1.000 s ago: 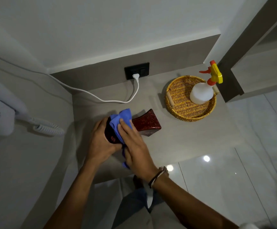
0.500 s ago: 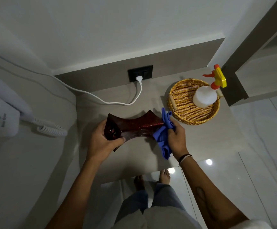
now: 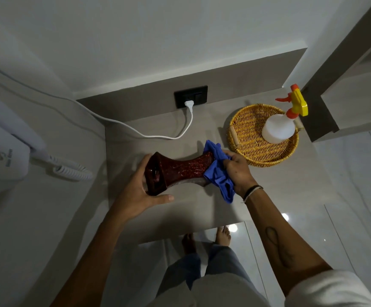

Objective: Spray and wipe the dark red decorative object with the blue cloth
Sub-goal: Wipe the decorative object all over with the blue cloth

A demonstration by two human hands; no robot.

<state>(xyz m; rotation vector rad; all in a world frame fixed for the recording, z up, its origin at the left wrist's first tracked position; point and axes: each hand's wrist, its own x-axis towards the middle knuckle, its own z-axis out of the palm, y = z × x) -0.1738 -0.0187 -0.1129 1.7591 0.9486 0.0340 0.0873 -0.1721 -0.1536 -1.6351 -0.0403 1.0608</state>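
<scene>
The dark red decorative object [image 3: 180, 171], a speckled piece with flared ends and a narrow waist, lies on its side over the grey shelf [image 3: 275, 191]. My left hand [image 3: 138, 191] grips its wide left end. My right hand [image 3: 237, 171] is shut on the bunched blue cloth [image 3: 218, 173], which is pressed against the object's right end and hides it. A white spray bottle [image 3: 278, 128] with a yellow and orange trigger head stands in the wicker tray [image 3: 246, 127] at the back right, apart from both hands.
A white cable [image 3: 135, 129] runs from the black wall socket [image 3: 191, 99] across the back of the shelf. A white wall unit with a coiled cord [image 3: 71, 171] hangs at the left. A dark panel edge [image 3: 322, 120] stands right of the tray. Glossy floor tiles lie below.
My right hand has drawn the blue cloth from the object's left end along to its right end. My left hand keeps hold of the left end; the object now lies more fully exposed.
</scene>
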